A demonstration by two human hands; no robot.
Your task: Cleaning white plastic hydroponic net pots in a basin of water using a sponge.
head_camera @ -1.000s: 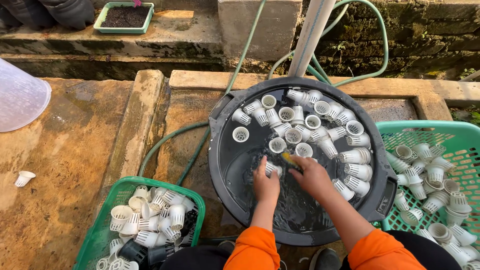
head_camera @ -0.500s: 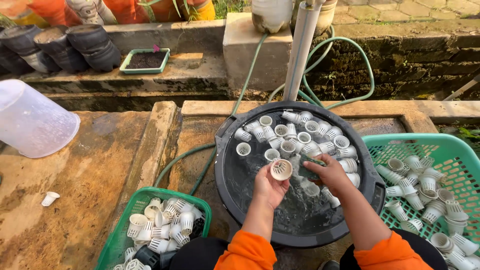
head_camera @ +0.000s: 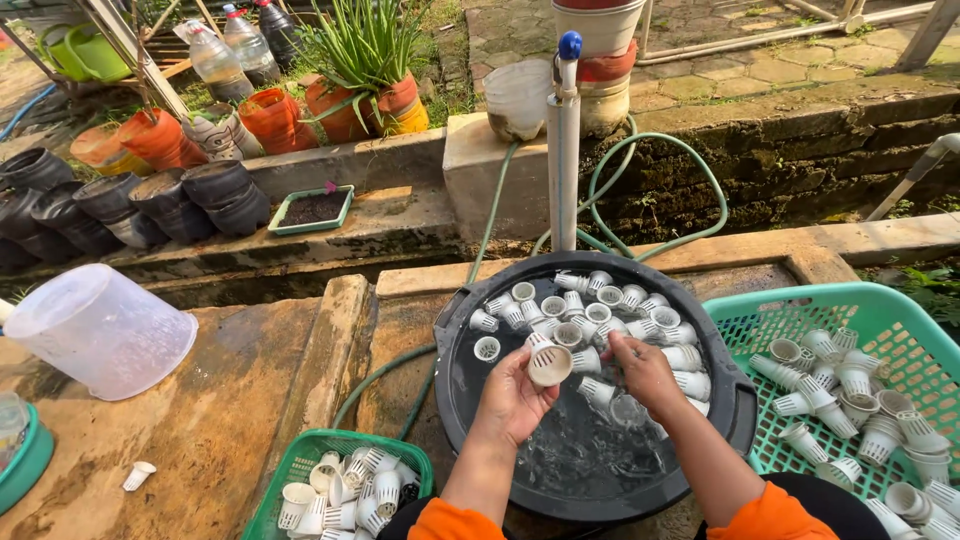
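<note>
Net cup (head_camera: 549,364), one, pinched in left hand (head_camera: 512,400) fingers; right hand (head_camera: 645,372) fingers half-curled over black tub (head_camera: 460,400), grip unclear; two baskets cropped.

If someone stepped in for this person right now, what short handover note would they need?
Left hand: holds one small white slotted cup above the black tub, open end up.
Right hand: empty as far as shows, fingers by the floating cups in the tub's water.
Things: green basket at the near left holds a batch of cups; teal basket on the right holds more. One stray cup lies on the concrete to the left.
Done or left: cannot tell which basket is washed; many cups are in the water.
</note>
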